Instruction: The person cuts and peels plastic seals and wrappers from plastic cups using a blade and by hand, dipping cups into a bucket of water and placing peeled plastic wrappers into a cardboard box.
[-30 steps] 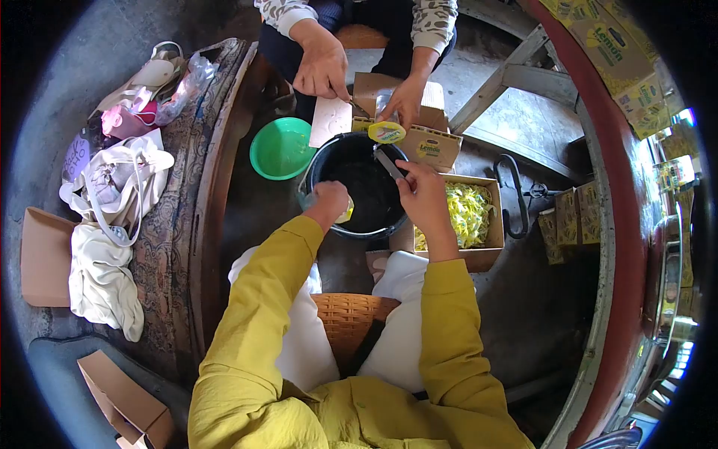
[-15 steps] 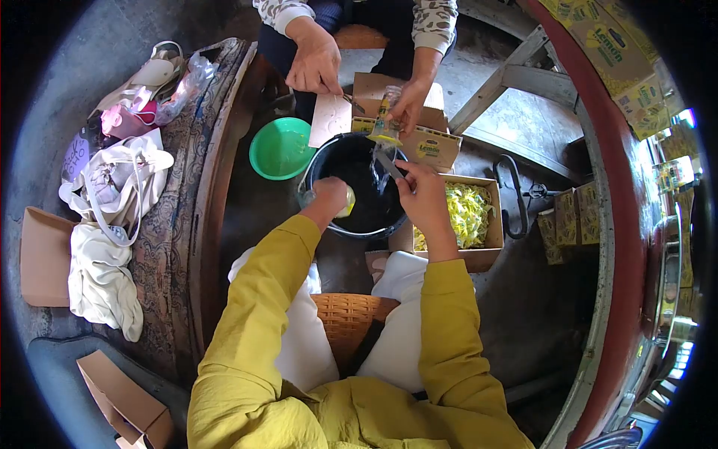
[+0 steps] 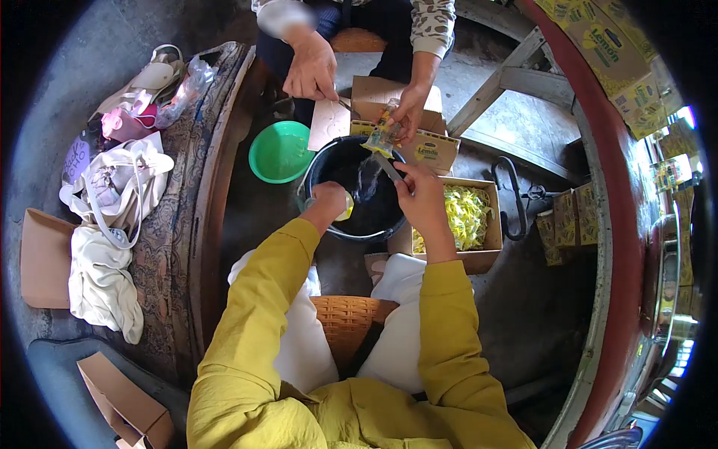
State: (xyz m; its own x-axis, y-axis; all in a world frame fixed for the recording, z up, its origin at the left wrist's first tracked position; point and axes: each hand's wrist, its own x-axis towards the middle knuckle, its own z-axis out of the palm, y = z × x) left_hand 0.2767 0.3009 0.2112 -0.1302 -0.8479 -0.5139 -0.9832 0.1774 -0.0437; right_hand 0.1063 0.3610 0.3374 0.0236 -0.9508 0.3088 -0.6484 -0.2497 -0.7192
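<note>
My left hand [image 3: 327, 203] is closed around a small yellow packet [image 3: 346, 206] at the left side of a black bucket [image 3: 360, 236]; the hand covers most of the packet. In my right hand [image 3: 421, 196] is a knife [image 3: 387, 166], its blade pointing up and left over the bucket's far right rim. The blade's tip lies close to a clear plastic packet with yellow print [image 3: 383, 135], held by another person's hand [image 3: 408, 112]. That person's other hand [image 3: 311, 71] grips a thin metal blade [image 3: 348, 107].
A green basin [image 3: 280, 152] stands left of the bucket. Right of it, a cardboard box [image 3: 482, 258] holds many yellow wrappers [image 3: 467, 217]. Lemon-printed cartons [image 3: 436, 152] sit beyond the bucket. A patterned bench [image 3: 168, 269] with bags lines the left; a black metal hook [image 3: 512, 198] lies right.
My knife and right hand have shifted slightly. The other person's packet has tilted and moved a little lower over the bucket. My left hand stays nearly where it was.
</note>
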